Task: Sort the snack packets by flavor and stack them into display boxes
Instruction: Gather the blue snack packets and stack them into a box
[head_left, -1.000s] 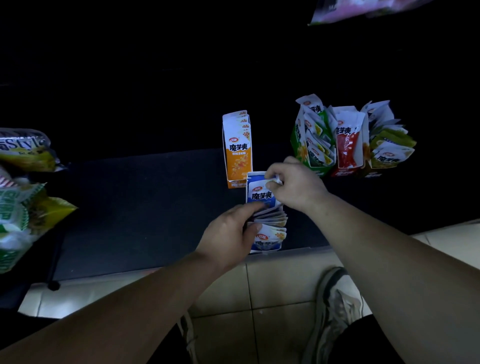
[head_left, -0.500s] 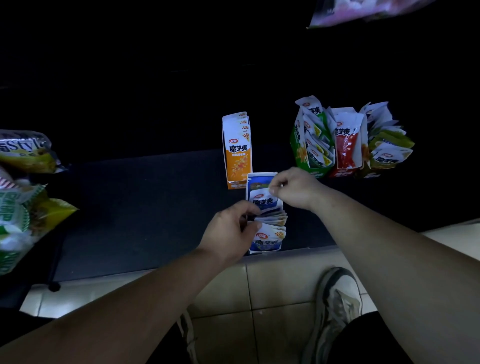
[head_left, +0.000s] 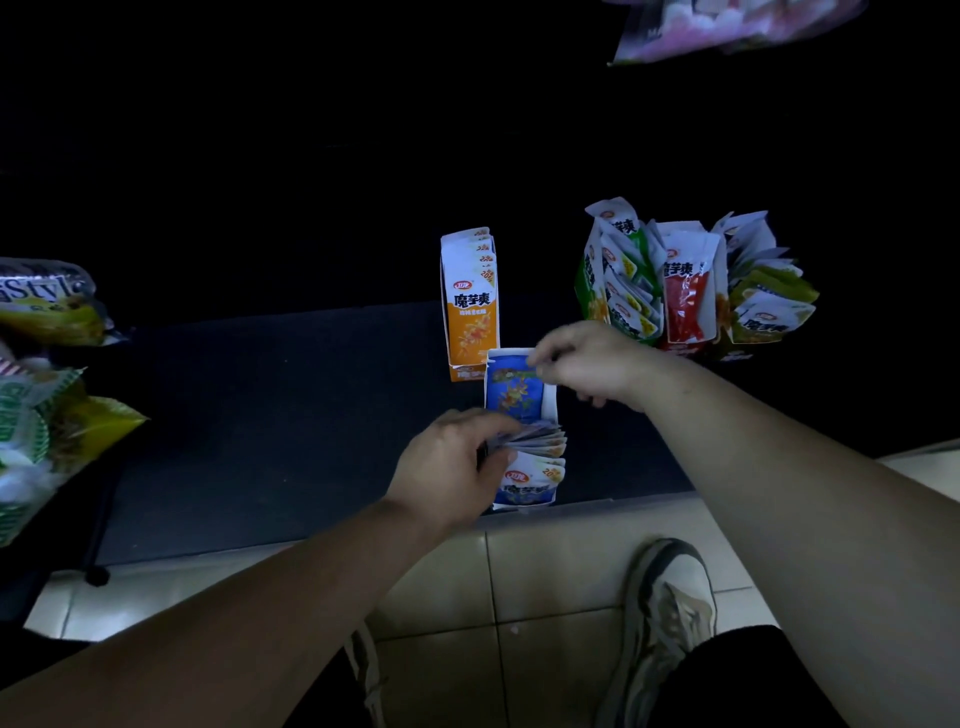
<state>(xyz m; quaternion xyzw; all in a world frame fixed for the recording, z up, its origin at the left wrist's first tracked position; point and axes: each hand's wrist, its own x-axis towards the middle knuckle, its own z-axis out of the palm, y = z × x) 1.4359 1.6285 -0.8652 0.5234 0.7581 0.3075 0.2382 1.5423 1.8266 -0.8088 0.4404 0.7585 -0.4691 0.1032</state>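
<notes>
Dark shelf (head_left: 260, 415): left hand (head_left: 447, 467) grips packets (head_left: 540, 441), now pulled forward; right hand (head_left: 592, 364) pinches blue box (head_left: 549, 402).

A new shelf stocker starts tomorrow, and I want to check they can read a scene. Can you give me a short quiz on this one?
1. True or false: neither hand touches the orange box.
2. Which box stands right beside the red box, on its left? A green; B orange; C blue.
3. Which hand holds down the fanned packets in the blue box?
Key: 1 true. 2 A, the green box. 3 the left hand; the right hand pinches the box's far top edge.
</notes>
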